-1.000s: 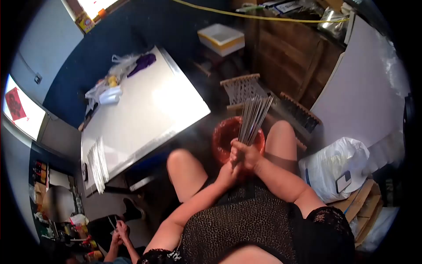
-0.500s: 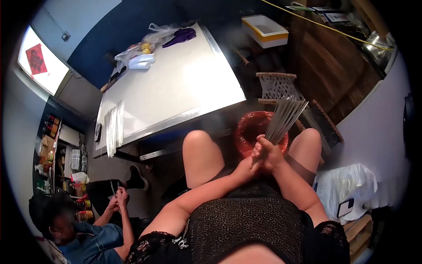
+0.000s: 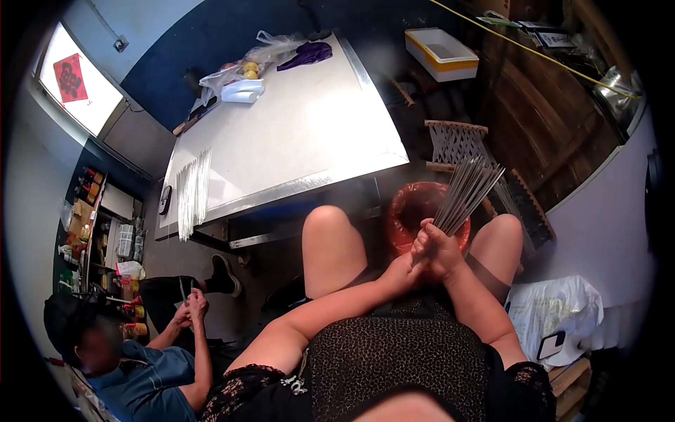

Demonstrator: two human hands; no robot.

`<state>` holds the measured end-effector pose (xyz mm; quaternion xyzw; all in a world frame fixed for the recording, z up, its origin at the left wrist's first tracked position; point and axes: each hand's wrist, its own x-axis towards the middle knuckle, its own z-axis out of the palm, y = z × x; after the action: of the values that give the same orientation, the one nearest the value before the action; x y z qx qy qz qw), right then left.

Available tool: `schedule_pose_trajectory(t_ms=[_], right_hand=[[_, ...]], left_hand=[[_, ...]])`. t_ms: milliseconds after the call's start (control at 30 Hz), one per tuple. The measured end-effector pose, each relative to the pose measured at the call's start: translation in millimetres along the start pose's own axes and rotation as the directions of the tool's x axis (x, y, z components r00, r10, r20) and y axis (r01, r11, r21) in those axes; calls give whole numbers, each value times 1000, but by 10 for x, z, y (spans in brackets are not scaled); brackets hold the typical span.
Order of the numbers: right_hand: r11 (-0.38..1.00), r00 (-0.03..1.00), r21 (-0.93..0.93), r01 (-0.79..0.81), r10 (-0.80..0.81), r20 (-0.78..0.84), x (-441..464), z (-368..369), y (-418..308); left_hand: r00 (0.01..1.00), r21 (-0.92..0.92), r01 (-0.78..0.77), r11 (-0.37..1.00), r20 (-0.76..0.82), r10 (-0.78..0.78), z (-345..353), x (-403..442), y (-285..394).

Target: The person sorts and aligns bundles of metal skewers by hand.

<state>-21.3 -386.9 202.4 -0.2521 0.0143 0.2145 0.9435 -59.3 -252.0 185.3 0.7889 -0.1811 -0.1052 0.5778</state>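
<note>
A fanned bundle of thin metal skewers point(image 3: 470, 191) rises from my two hands, leaning up and to the right. My right hand point(image 3: 444, 254) is closed round the lower part of the bundle. Pressed against it, my left hand point(image 3: 411, 266) is closed at the bundle's bottom end, and its fingers are partly covered. Just beyond my hands, between my knees, stands a bin lined with a red plastic bag point(image 3: 408, 211). More skewers point(image 3: 191, 193) lie side by side on the white table point(image 3: 281, 133), their ends sticking out past its edge.
At the left a seated co-worker point(image 3: 151, 366) holds a thin object in both hands. A woven folding stool point(image 3: 457, 141) and a white-yellow foam box point(image 3: 441, 53) stand beyond the bin. A phone point(image 3: 551, 344) rests on a white plastic bag point(image 3: 555, 306) to my right.
The view has shifted slightly, so the table and bin appear further right. My hands still clasp the skewers, and the bundle looks slightly turned.
</note>
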Motion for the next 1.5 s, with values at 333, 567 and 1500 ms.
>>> schedule_pose_trajectory(t_ms=[333, 567, 1500], right_hand=[[1000, 1000, -12, 3, -3, -4, -1, 5, -4], [1000, 1000, 7, -13, 13, -1, -6, -3, -2], [999, 999, -31, -24, 23, -29, -23, 28, 74]], left_hand=[[997, -42, 61, 997, 49, -59, -31, -5, 43], [995, -64, 88, 994, 45, -85, -15, -13, 22], [995, -9, 52, 999, 90, -51, -79, -64, -132]])
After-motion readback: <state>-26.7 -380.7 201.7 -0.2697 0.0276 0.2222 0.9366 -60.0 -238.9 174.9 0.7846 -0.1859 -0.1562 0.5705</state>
